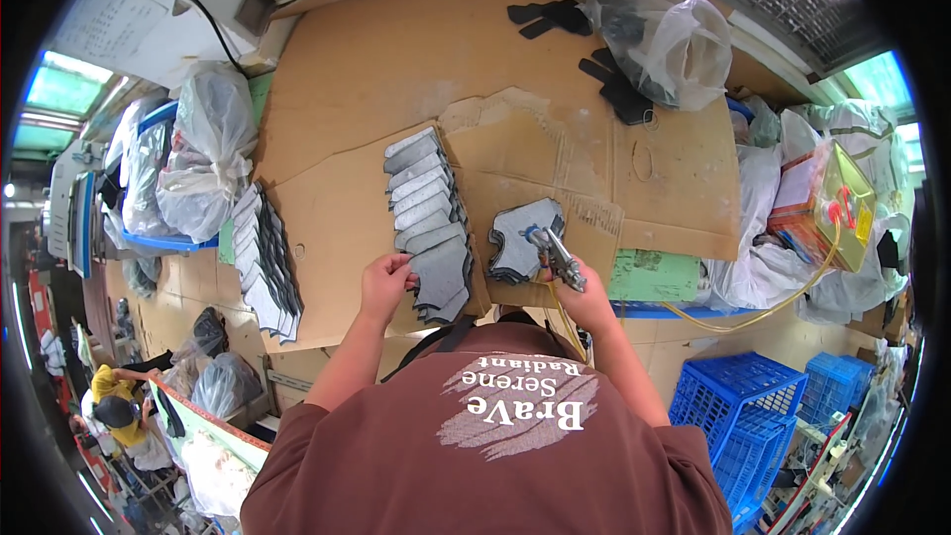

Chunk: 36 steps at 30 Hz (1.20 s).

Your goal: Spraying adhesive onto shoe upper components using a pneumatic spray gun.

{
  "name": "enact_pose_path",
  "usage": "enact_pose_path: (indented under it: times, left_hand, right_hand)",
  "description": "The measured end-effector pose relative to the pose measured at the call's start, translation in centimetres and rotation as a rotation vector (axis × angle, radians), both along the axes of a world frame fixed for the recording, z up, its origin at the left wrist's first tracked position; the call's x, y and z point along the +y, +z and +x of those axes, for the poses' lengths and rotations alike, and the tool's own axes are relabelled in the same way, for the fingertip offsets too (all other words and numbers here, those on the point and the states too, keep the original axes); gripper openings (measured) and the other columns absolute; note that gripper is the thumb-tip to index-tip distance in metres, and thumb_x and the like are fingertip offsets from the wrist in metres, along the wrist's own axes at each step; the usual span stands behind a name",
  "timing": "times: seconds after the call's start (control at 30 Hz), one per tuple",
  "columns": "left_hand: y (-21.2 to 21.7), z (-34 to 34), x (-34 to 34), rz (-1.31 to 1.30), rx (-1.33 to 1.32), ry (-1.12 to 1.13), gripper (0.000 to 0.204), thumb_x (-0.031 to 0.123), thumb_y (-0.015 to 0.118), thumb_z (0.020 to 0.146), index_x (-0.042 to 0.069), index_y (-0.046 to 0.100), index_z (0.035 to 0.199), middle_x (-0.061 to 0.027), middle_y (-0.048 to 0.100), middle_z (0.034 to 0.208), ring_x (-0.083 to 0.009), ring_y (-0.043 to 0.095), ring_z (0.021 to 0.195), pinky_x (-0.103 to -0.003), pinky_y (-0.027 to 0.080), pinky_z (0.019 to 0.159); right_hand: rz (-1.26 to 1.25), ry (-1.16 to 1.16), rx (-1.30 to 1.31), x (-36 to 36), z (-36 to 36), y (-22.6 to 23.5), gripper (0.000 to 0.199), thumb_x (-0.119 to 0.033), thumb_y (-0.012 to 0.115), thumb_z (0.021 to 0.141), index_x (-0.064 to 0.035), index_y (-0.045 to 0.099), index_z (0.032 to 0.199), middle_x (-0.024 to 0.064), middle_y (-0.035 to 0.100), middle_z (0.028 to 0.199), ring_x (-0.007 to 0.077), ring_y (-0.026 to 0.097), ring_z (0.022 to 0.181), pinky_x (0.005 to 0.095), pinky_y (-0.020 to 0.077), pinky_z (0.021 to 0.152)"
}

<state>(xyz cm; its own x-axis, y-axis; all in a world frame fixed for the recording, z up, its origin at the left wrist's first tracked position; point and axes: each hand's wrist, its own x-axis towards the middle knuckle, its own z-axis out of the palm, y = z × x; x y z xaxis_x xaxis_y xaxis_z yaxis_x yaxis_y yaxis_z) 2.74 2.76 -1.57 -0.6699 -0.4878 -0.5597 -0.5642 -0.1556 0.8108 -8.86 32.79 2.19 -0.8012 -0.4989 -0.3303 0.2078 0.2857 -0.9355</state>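
My left hand (382,287) is closed at the left edge of a grey cut piece (441,275), the nearest one in an overlapping row of grey pieces (423,183). The row runs away from me, with dark edges showing along its right side. My right hand (588,301) is wrapped round a metal spray gun (560,260), its nozzle end over a small stack of similar grey pieces (508,230). A yellow hose (566,325) hangs below the gun by my right hand.
Brown cardboard (347,69) covers the table. Another row of grey pieces (265,272) lies at the left edge. Black pieces (616,89) and a clear plastic bag (684,50) lie at the far right. Beside the table are a yellowish container (847,203) and blue crates (733,401).
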Motion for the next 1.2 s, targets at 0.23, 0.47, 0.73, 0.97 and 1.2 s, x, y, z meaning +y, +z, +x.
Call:
enact_pose_path:
  times: [0.23,0.47,0.73,0.97,1.2]
  left_hand:
    - [0.3,-1.4,1.4,-0.803,0.243,-0.206,0.017,0.002,0.059,0.077,-0.002,0.062,0.093,-0.0107,0.058,0.075,-0.0176,0.058,0.065,-0.027,0.047,0.058]
    - [-1.3,-8.9,6.4,-0.688,0.499,-0.447,0.021,0.007,0.061,0.074,-0.003,0.062,0.092,-0.0166,0.056,0.079,-0.0311,0.055,0.073,-0.036,0.045,0.067]
    - [-2.0,-11.2,7.4,-0.695,0.428,-0.578,0.023,0.006,0.060,0.069,-0.003,0.062,0.090,-0.0164,0.056,0.077,-0.0318,0.054,0.074,-0.037,0.045,0.068]
    - [-1.6,-11.2,7.5,-0.631,0.433,-0.530,0.018,0.003,0.061,0.069,-0.002,0.061,0.086,-0.0156,0.057,0.078,-0.0295,0.056,0.072,-0.035,0.046,0.066]
    - [-1.2,-11.2,7.7,-0.567,0.400,-0.513,0.017,0.002,0.060,0.070,-0.002,0.060,0.087,-0.0155,0.059,0.081,-0.0271,0.059,0.074,-0.033,0.048,0.067]
  right_hand:
    - [-0.024,-0.010,0.019,-1.0,0.1,0.7,0.019,0.001,0.046,0.069,-0.0026,0.054,0.085,0.0040,0.055,0.077,0.0128,0.050,0.073,0.0254,0.0410,0.071]
    - [-0.017,0.006,-0.049,-1.5,0.3,0.1,0.012,-0.001,0.048,0.070,-0.0026,0.053,0.081,0.0041,0.054,0.072,0.0126,0.048,0.069,0.0269,0.0404,0.066]
    - [-0.018,-0.049,-0.061,-1.8,0.0,0.5,0.010,-0.001,0.050,0.071,-0.0027,0.052,0.080,0.0027,0.052,0.069,0.0116,0.046,0.066,0.0258,0.0396,0.063]
    - [0.018,-0.140,-0.047,-0.9,-0.6,0.7,0.015,0.000,0.046,0.071,-0.0019,0.054,0.085,0.0011,0.053,0.070,0.0106,0.049,0.067,0.0245,0.0409,0.064]
    - [-0.011,-0.207,0.052,0.7,-1.1,0.3,0.021,-0.001,0.045,0.072,-0.0047,0.056,0.090,-0.0001,0.056,0.075,0.0068,0.047,0.063,0.0219,0.0397,0.055]
